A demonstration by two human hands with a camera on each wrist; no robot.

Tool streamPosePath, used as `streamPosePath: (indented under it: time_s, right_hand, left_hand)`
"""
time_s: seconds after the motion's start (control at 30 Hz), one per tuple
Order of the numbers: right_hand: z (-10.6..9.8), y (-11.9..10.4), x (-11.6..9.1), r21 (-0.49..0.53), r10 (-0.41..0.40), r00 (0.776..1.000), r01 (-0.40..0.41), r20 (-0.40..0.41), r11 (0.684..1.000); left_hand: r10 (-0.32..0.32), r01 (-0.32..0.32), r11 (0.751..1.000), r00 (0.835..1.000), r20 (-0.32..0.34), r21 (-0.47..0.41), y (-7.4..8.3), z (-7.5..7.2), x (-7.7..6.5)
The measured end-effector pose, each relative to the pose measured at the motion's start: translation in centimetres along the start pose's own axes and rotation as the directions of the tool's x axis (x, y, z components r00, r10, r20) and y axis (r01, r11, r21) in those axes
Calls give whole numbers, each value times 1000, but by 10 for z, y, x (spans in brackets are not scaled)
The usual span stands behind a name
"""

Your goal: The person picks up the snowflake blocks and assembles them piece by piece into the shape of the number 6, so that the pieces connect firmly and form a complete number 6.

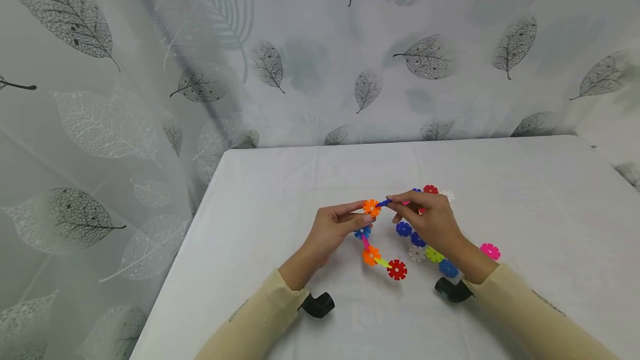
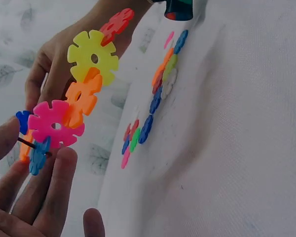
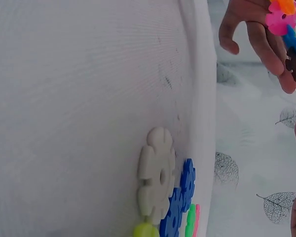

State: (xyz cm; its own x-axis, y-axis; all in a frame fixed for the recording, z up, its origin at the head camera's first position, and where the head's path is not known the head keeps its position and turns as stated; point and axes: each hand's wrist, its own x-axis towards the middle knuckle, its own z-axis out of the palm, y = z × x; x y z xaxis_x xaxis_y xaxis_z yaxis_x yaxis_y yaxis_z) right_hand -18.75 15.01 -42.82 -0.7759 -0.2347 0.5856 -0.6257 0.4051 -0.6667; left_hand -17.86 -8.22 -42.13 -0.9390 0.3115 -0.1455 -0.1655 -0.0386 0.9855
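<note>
My left hand pinches an orange snowflake disc at the top of a chain of slotted plastic discs. Below it the chain runs through a light blue disc, a pink disc, another orange disc and a yellow disc. A red disc forms its free lower end. Between thumb and fingers, my right hand pinches a dark blue disc, seen edge-on against the held orange disc. Whether their slots are joined cannot be told.
Several loose discs lie right of the chain, among them a white disc, a yellow-green disc and a pink disc. A white cloth covers the table. Black curved pieces sit at both wrists.
</note>
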Motion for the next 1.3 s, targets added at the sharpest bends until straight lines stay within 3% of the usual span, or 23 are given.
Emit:
streamPosePath:
  time_s: [0.3,0.5,0.8,0.93,1.13,1.3]
  right_hand:
    - [0,-1,-1,42,58,998,-59,23,997]
    - [3,-3,-1,69,31,998,-34,47,997]
    - [3,-3,1,47,-44,995,40,93,998]
    - [1,-3,2,-8,-43,993,45,107,999]
    - [-11,-2,4,-45,48,999,-47,14,998]
    - [-26,0,7,-53,136,986,-142,-101,988]
  left_hand:
    - [85,-87,989,996,25,116,3,0,2]
    - [133,-135,985,991,33,108,3,3,4]
    - [123,-124,988,992,14,92,2,4,6]
    - [125,-124,989,992,-2,78,0,2,7]
    - [105,-105,995,994,-45,0,-1,-3,8]
    - [97,-101,994,992,-75,-45,-2,-7,8]
